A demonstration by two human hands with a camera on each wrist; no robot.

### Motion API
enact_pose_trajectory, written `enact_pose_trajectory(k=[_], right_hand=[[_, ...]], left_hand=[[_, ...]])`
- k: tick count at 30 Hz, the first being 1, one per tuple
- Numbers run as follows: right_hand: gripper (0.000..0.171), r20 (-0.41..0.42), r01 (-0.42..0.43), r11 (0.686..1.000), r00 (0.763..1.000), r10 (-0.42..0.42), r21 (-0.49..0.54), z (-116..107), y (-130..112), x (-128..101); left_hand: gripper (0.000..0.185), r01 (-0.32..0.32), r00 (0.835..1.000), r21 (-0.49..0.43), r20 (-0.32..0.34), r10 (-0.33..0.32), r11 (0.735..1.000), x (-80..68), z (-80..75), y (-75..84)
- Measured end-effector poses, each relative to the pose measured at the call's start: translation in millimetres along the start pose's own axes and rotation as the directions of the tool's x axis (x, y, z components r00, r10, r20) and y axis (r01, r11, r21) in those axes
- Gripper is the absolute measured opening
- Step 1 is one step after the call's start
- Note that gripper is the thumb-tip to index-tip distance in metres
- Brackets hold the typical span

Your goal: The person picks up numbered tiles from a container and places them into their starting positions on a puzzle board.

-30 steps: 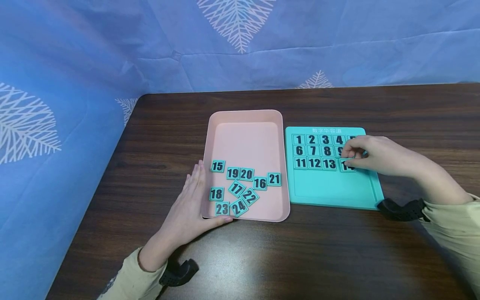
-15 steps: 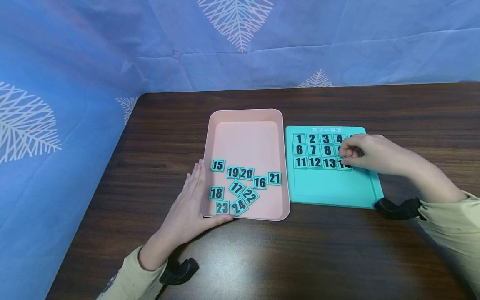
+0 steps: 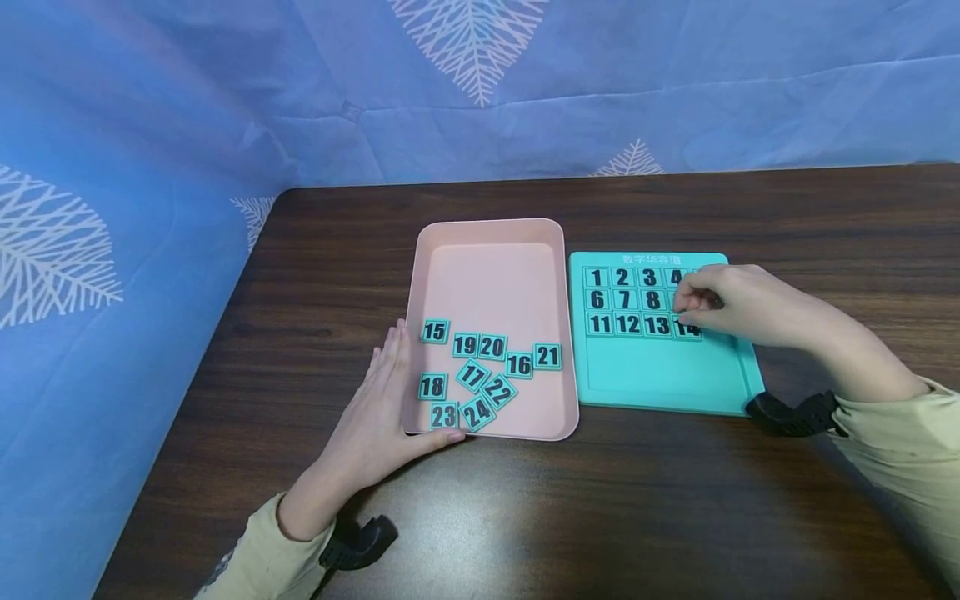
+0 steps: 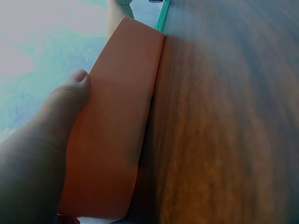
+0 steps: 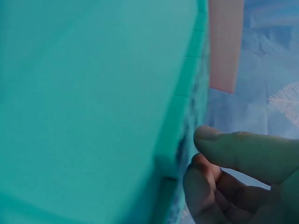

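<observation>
My left hand (image 3: 378, 408) lies along the left side and near left corner of the pink tray (image 3: 491, 275), its fingers stretched out and the thumb on the near rim. The tray holds several number tiles, among them the 15 tile (image 3: 435, 331) and the 21 tile (image 3: 547, 357). On the turquoise board (image 3: 660, 375) to its right, tiles stand in rows from 1 to 14. Over the 14 tile (image 3: 688, 329), my right hand (image 3: 753, 304) has curled fingers and its thumb at the tile, which lies in its row. Its fingers hide the tiles at the right end of the upper rows.
The dark wooden table (image 3: 480, 517) carries the tray and board side by side, nearly touching. Blue cloth (image 3: 337, 83) with white leaf shapes hangs behind and at the left. Each wrist wears a black band.
My right hand has shifted slightly left with the 14 tile, which now sits against the 13 tile. My left hand stays on the tray.
</observation>
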State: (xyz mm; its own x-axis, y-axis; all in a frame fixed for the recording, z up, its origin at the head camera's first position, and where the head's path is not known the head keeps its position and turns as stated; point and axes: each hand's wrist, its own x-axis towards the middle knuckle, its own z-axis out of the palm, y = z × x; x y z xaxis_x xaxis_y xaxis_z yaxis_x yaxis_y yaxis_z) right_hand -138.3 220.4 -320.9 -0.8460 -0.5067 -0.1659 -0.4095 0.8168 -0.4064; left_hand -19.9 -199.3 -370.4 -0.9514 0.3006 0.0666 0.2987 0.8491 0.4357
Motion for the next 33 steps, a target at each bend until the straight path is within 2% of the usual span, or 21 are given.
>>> enact_pose_trajectory(k=[6,9,21,33], right_hand=[[0.012,-0.133,0.051,0.999,0.99,-0.049,0.011,-12.4,-10.9,1.0],[0.012,-0.153,0.068,0.998,0.986,-0.067,0.001,-16.4,-19.6,4.8],[0.012,-0.153,0.183,0.983,0.972,-0.179,0.014,-16.5,-57.3,28.1],[0.012,-0.148,0.26,0.965,0.957,-0.251,0.044,-18.4,-90.7,49.6]], left_hand=[[0.126,0.008,1.0,0.005,0.002,-0.008,1.0,-0.5,0.0,-0.2],[0.127,0.013,1.0,0.004,0.004,-0.013,1.0,-0.7,-0.5,-0.1],[0.127,0.022,1.0,-0.006,0.016,-0.022,1.0,-0.5,-0.5,0.0],[0.127,0.001,1.0,-0.014,-0.009,-0.001,1.0,-0.6,0.4,-1.1]])
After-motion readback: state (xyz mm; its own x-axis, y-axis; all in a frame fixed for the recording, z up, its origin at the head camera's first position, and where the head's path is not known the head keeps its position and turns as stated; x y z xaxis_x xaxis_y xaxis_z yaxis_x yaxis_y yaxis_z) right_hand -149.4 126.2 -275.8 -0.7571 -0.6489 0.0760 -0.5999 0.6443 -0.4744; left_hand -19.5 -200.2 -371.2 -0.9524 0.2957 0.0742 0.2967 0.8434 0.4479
